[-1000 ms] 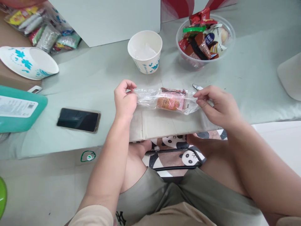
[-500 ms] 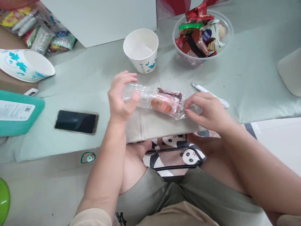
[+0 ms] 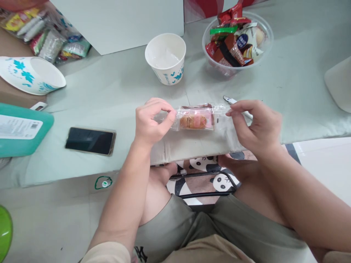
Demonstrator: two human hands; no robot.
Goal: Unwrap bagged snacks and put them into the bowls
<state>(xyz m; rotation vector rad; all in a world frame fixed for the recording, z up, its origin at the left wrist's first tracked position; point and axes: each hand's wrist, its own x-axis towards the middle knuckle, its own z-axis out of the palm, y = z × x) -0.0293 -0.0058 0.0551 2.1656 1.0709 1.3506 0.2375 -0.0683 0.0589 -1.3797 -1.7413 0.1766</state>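
A clear plastic bag (image 3: 219, 128) stretches between my two hands near the table's front edge. Inside it lie a wrapped pastry (image 3: 193, 122) in pink-and-clear packaging and a dark red-brown packet behind that, mostly covered. My left hand (image 3: 153, 118) pinches the bag's left end between thumb and fingertips. At the other end, my right hand (image 3: 255, 122) has thumb and forefinger closed on the bag's upper right corner. Partly behind the right hand is a white utility knife (image 3: 229, 99). Beyond the bag stands a white paper cup (image 3: 166, 60) with a blue leaf print.
A clear round tub (image 3: 267, 47) holds several wrapped snacks at the back right. At the left are a phone (image 3: 90, 140), a teal container (image 3: 41, 126), a tipped paper cup (image 3: 33, 75) and bagged snacks (image 3: 52, 44). A white box (image 3: 123, 22) stands behind.
My left hand, open before, has closed on the bag's left end. My right hand has moved slightly right and up, and the bag is now pulled straight and level.
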